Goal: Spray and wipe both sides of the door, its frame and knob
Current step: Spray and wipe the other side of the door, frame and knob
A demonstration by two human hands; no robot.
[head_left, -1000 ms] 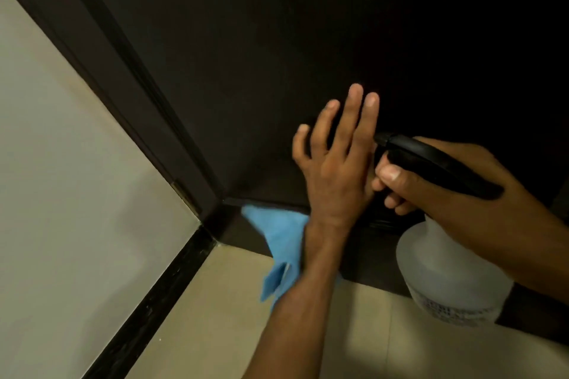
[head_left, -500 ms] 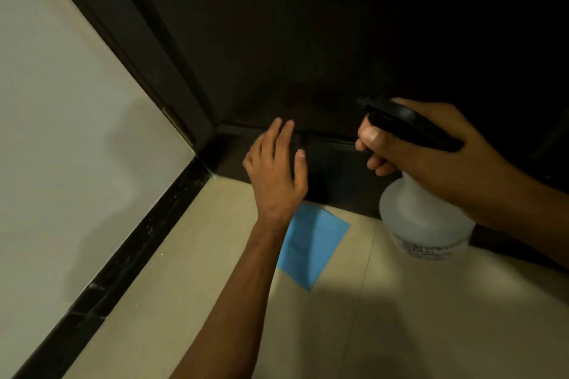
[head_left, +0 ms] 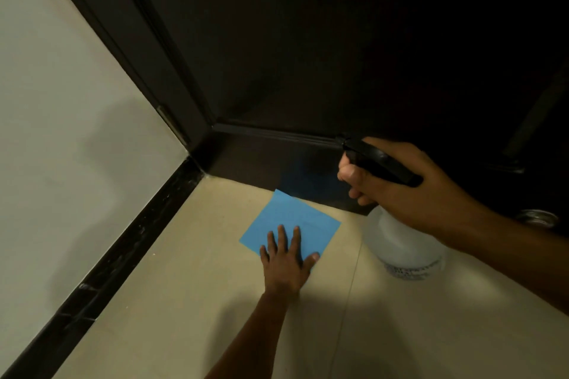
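My left hand (head_left: pixel 284 261) lay flat on the blue cloth (head_left: pixel 292 229), fingers straight and spread, pressing its near part against the floor (head_left: pixel 172 295). The cloth was spread out square on the pale tiles, its far corner just beside the bottom edge of the dark door (head_left: pixel 308 55). My right hand (head_left: pixel 409 184) was wrapped around the black trigger head of the spray bottle (head_left: pixel 403 243), fingers curled on the trigger, with the nozzle pointing at the door's lower rail. The bottle's clear body hung below my fist, to the right of the cloth; I could not tell whether it touched the floor. The door frame (head_left: pixel 129 49) ran down the left beside the light wall (head_left: pixel 52 120), meeting the black skirting (head_left: pixel 117 255) at the corner. A small round metal piece (head_left: pixel 537 218) sat on the floor near the door, behind my right forearm.
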